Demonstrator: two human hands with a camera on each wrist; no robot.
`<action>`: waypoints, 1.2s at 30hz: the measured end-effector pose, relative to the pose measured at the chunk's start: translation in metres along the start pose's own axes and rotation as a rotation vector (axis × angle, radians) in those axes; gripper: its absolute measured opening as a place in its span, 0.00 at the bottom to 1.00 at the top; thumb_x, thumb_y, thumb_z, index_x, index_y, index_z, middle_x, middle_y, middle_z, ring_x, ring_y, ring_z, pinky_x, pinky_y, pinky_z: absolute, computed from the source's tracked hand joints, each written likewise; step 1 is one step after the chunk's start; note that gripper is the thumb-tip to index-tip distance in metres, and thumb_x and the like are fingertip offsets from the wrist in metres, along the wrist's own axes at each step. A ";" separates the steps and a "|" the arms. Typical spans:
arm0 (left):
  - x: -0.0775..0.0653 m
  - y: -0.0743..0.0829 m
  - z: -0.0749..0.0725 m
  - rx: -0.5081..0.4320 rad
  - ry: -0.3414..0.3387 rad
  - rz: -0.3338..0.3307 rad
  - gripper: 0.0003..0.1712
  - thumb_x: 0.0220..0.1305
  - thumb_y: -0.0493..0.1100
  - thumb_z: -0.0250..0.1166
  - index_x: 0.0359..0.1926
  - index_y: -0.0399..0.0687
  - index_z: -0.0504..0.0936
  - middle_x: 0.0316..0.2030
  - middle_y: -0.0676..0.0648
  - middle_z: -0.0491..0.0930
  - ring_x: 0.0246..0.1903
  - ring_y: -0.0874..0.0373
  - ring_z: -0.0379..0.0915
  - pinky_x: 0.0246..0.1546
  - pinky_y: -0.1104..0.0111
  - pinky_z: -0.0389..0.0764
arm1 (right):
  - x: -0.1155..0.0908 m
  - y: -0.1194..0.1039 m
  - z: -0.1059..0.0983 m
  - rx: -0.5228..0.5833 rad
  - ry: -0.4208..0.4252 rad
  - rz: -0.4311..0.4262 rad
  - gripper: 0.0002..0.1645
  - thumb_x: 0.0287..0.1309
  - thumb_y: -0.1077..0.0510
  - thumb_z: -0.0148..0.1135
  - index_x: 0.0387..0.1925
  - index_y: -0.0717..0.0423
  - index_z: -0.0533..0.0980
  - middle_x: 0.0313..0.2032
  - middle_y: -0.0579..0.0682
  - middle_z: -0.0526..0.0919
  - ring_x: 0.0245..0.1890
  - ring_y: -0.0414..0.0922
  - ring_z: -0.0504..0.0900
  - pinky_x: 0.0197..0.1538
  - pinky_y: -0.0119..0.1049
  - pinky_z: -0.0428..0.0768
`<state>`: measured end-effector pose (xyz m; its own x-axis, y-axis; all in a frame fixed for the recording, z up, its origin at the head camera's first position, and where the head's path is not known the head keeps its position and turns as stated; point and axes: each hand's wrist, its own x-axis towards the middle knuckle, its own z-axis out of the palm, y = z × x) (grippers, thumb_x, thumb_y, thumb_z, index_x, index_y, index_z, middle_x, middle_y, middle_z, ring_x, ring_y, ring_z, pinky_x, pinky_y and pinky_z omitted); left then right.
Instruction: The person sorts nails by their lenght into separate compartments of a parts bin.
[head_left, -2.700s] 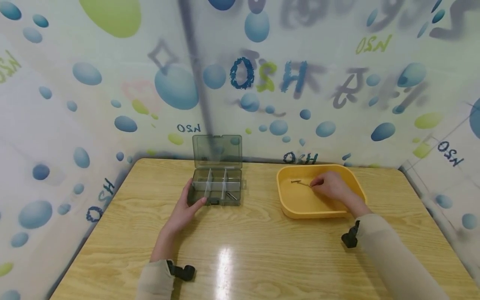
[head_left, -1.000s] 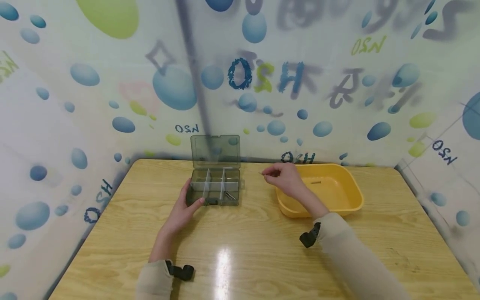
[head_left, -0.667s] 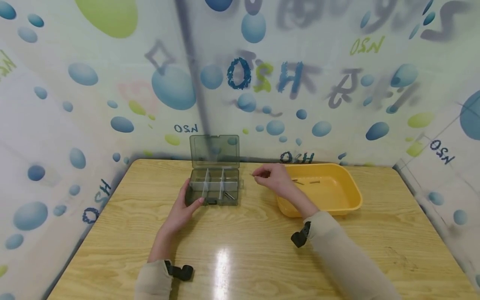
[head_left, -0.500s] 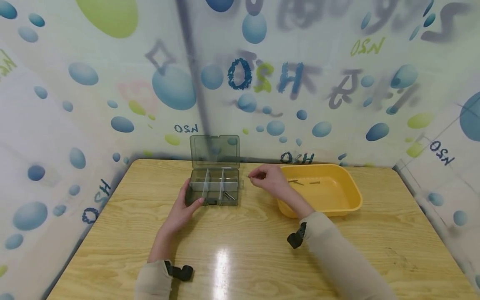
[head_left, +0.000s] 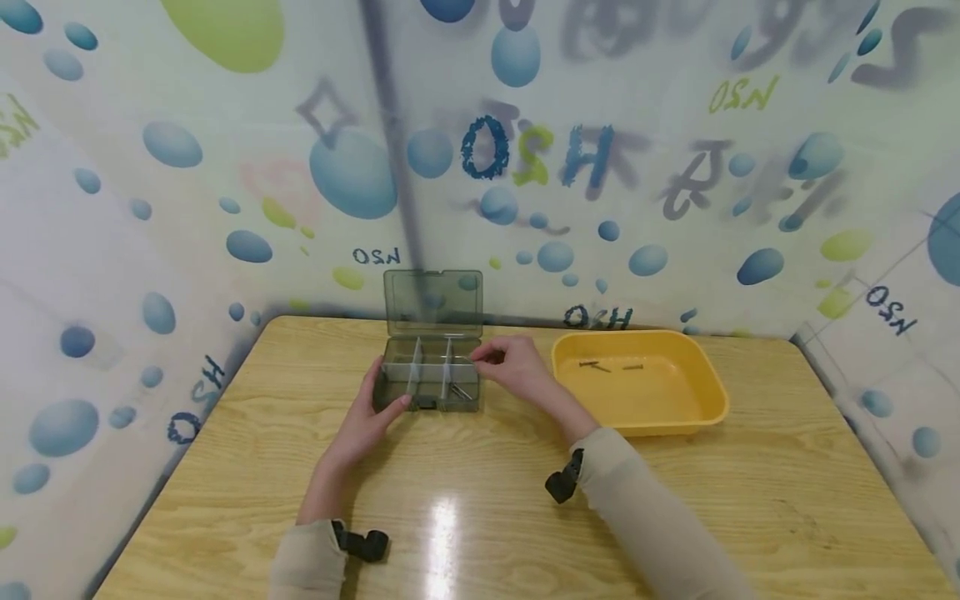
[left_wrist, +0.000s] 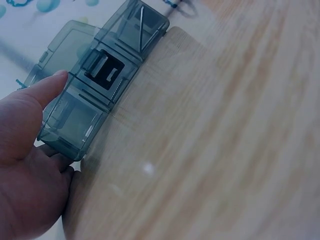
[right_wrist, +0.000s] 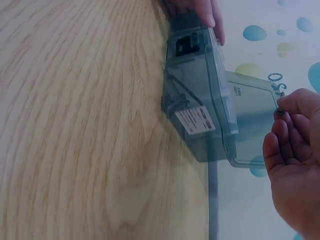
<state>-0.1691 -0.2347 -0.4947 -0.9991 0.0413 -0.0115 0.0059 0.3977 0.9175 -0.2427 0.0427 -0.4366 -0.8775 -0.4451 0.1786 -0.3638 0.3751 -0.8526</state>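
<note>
A smoky translucent compartment box [head_left: 429, 373] stands on the table with its lid raised at the back. My left hand [head_left: 372, 414] grips its left end, thumb at the front edge and fingers along the side. In the left wrist view, the thumb [left_wrist: 47, 89] lies near the black latch [left_wrist: 105, 70]. Between thumb and fingertips, my right hand [head_left: 513, 367] pinches a screw, its head [right_wrist: 280, 111] showing in the right wrist view. This hand is over the box's right end, at the back compartment. Screws [head_left: 460, 392] lie in the front right compartment.
To the right is a yellow tray [head_left: 637, 427] with several screws [head_left: 596, 365] on its bottom. A patterned wall [head_left: 525, 275] stands close behind the wooden table [head_left: 487, 517]. A white label [right_wrist: 196, 120] is on the box's right end.
My right hand has lifted a screw from the yellow tray and carried it left to the box's right end. The left hand has stayed on the box.
</note>
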 end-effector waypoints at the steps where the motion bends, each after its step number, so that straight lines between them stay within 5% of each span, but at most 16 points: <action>1: 0.000 0.000 0.000 -0.002 -0.001 -0.004 0.52 0.75 0.50 0.64 0.83 0.51 0.38 0.80 0.34 0.41 0.78 0.38 0.35 0.75 0.43 0.43 | 0.001 -0.001 0.002 0.002 -0.003 0.000 0.08 0.62 0.67 0.67 0.42 0.66 0.87 0.36 0.51 0.88 0.34 0.42 0.82 0.38 0.33 0.81; 23: 0.003 -0.003 0.001 0.010 -0.001 -0.019 0.52 0.75 0.51 0.63 0.83 0.50 0.37 0.80 0.34 0.40 0.78 0.37 0.35 0.74 0.42 0.43 | 0.017 -0.008 0.046 0.042 -0.047 0.009 0.09 0.64 0.65 0.67 0.44 0.65 0.86 0.37 0.50 0.87 0.34 0.41 0.82 0.37 0.33 0.81; 36: 0.002 -0.002 -0.001 0.001 -0.011 -0.041 0.52 0.75 0.51 0.63 0.83 0.53 0.36 0.80 0.34 0.40 0.78 0.37 0.35 0.74 0.41 0.44 | 0.022 -0.013 0.055 0.003 -0.065 -0.002 0.10 0.66 0.62 0.68 0.47 0.62 0.86 0.40 0.49 0.87 0.37 0.42 0.83 0.40 0.33 0.82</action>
<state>-0.1712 -0.2366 -0.4956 -0.9980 0.0347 -0.0535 -0.0352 0.4006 0.9156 -0.2401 -0.0163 -0.4488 -0.8545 -0.4978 0.1481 -0.3644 0.3715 -0.8540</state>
